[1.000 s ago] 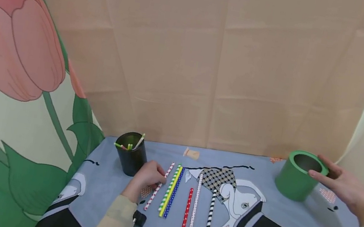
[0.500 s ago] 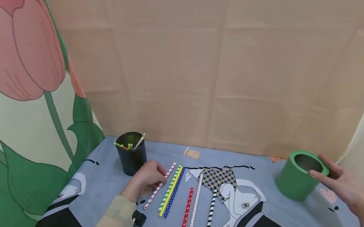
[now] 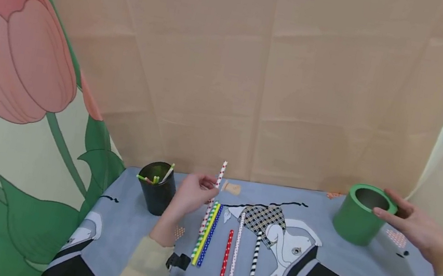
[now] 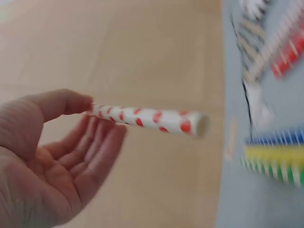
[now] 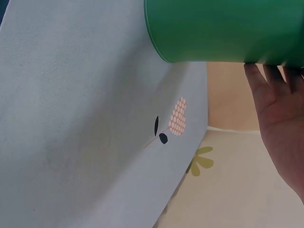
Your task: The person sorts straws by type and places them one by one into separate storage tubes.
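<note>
My left hand (image 3: 191,195) pinches a white straw with red dots (image 3: 214,190) between thumb and fingers and holds it raised above the table, tilted upward; the same straw (image 4: 152,118) shows in the left wrist view. Several other patterned straws (image 3: 225,243) lie in a row on the grey printed cloth (image 3: 341,260). A black cup (image 3: 158,187) with several green-tipped sticks stands just left of that hand. My right hand (image 3: 411,223) grips the rim of a green cup (image 3: 360,212) at the right; in the right wrist view its fingers (image 5: 275,90) curl over the cup's edge (image 5: 223,31).
A tan paper wall rises behind the table, with a tulip-print curtain on the left and a pale curtain on the right. A small tan piece (image 3: 232,188) lies near the back edge. Black wrist devices (image 3: 179,261) sit by each sleeve.
My left hand has lifted the red-dotted straw off the cloth and raised it toward the back. The right hand stays on the green cup.
</note>
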The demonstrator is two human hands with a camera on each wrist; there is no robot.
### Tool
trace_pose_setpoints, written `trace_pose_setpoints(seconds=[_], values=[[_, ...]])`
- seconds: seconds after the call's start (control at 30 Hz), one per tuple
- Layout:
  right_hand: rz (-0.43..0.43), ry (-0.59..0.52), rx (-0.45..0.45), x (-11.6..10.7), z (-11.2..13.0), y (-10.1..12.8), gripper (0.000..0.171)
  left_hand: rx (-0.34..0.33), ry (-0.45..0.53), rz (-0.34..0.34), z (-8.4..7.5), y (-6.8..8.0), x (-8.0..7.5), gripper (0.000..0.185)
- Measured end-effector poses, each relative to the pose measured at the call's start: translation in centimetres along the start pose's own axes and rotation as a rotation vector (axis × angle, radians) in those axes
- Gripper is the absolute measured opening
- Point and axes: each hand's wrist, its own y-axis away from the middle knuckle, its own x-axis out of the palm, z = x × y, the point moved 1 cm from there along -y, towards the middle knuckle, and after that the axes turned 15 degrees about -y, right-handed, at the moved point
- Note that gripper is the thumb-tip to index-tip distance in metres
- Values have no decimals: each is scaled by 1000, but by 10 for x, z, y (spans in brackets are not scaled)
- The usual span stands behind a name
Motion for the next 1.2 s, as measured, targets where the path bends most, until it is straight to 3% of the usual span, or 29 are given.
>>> trace_pose_setpoints(seconds=[0.13, 0.27, 0.37, 0.6, 0.9, 1.07, 1.2], values=[[-3, 12, 9, -2, -2, -1, 99, 157, 174, -41, -37, -7, 18, 24], [-2, 26, 10, -2, 3, -2, 99, 321, 291, -82, -74, -13, 46, 22], [4, 36, 12, 0, 8, -2, 99, 390, 389, -89, -97, -16, 69, 21], [-1, 40, -3, 3, 10, -5, 97, 361, 628, -131, -141, -29, 120, 18], [1, -9, -6, 4, 8, -8, 97, 222, 782, -230, -188, -41, 183, 17], [-2, -7, 9, 2, 5, -5, 98, 193, 801, -278, -200, -39, 202, 17], [-7, -15, -4, 1, 3, -2, 97, 153, 813, -299, -204, -38, 208, 17]])
